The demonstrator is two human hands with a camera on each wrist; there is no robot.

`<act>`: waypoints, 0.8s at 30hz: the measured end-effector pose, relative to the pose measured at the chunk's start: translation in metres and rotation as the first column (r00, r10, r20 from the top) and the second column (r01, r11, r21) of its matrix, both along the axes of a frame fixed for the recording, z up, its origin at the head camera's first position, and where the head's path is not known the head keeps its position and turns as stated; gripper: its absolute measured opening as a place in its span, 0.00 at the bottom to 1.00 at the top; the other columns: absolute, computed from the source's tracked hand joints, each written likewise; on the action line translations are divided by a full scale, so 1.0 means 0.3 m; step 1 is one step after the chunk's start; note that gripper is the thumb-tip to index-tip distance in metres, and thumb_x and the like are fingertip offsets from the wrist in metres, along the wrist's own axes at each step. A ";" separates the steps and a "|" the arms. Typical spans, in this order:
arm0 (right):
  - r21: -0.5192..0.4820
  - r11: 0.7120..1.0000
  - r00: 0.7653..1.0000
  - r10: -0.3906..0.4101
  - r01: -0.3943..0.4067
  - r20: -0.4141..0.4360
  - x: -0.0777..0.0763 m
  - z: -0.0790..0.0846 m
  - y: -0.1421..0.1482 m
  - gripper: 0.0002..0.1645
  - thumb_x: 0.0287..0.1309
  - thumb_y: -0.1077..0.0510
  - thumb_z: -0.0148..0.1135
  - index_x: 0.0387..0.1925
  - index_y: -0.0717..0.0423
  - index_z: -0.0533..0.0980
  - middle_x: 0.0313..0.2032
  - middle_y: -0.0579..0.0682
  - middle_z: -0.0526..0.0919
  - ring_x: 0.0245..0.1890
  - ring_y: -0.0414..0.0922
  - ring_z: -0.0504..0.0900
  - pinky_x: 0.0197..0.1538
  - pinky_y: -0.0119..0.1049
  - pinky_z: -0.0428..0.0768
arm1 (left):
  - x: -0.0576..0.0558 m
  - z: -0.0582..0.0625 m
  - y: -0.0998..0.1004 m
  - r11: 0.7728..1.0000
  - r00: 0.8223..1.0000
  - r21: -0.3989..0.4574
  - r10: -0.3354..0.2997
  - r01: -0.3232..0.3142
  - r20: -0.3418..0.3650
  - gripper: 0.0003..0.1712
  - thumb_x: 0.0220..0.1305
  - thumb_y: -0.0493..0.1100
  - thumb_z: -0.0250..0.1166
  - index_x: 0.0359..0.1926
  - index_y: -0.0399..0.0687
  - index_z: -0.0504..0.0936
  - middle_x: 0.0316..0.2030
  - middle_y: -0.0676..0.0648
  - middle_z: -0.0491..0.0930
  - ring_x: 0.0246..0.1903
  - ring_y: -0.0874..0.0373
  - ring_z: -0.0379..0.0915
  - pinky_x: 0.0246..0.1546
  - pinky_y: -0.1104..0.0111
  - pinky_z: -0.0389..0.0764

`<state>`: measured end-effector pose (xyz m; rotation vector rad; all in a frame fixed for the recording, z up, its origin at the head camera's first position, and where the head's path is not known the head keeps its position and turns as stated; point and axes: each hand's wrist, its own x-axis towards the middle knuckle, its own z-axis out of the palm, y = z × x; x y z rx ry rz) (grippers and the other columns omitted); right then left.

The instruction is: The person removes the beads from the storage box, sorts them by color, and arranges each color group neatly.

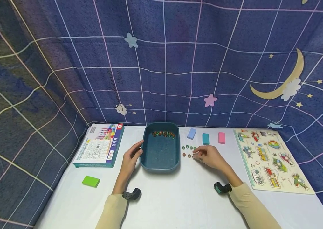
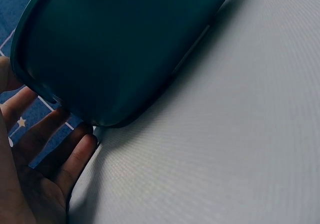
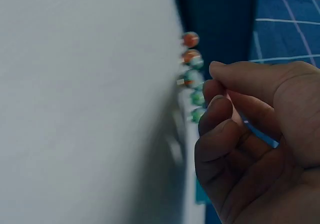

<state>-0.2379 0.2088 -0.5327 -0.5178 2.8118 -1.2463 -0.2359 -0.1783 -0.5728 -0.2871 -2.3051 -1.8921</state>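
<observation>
A dark teal plastic bin [image 1: 161,162] stands on the white table, with a cluster of small glassy marbles [image 1: 163,134] at its far end. My left hand [image 1: 131,156] rests against its left wall, fingers fairly straight; in the left wrist view the fingertips [image 2: 82,134] touch the bin near a rounded corner. Right of the bin, green marbles [image 1: 187,146] form a row, with orange-brown marbles [image 1: 184,155] in a row nearer me. My right hand [image 1: 210,156] pinches at the right end of the near row, a marble [image 1: 193,157] at its fingertips.
Blue [image 1: 191,133], teal [image 1: 205,139] and pink blocks [image 1: 221,138] lie behind the marbles. A wooden picture puzzle [image 1: 273,162] lies at right. At left are a printed box [image 1: 98,146] and a green block [image 1: 91,181]. A dark curtain [image 1: 161,79] hangs behind.
</observation>
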 end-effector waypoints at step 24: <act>-0.334 0.942 0.987 0.025 0.030 0.159 -0.308 0.197 -0.500 0.16 0.70 0.58 0.69 0.54 0.63 0.85 0.41 0.68 0.91 0.38 0.68 0.89 0.39 0.57 0.90 | -0.001 -0.001 -0.001 1.000 1.000 0.004 -0.005 0.005 -0.014 0.24 0.79 0.41 0.60 0.72 0.47 0.77 0.72 0.40 0.77 0.72 0.39 0.73 0.65 0.84 0.73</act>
